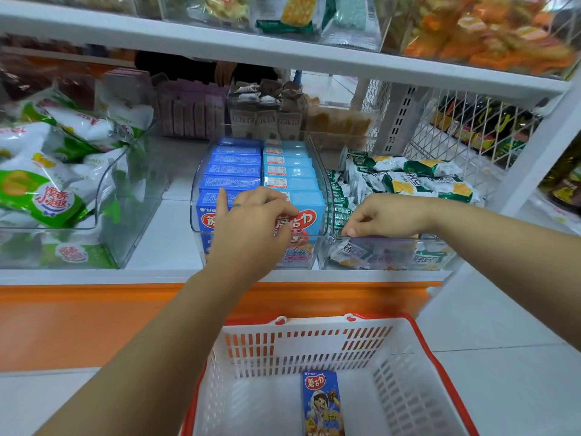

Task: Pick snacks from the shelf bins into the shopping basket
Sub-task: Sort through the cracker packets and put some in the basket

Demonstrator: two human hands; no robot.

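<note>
Bright, even overhead light with soft shadows; wide-angle bending and blur at the edges, glare on clear bins point(201, 196).

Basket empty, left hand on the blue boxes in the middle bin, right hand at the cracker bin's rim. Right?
No: head view shows one dark blue box in the basket. Otherwise yes: left hand on the blue boxes, middle bin; right hand at the cracker bin rim.

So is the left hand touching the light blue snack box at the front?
Touching. The head view shows the left hand with curled fingers over the top of the front light blue box and the thumb on its face, no gap.
</note>
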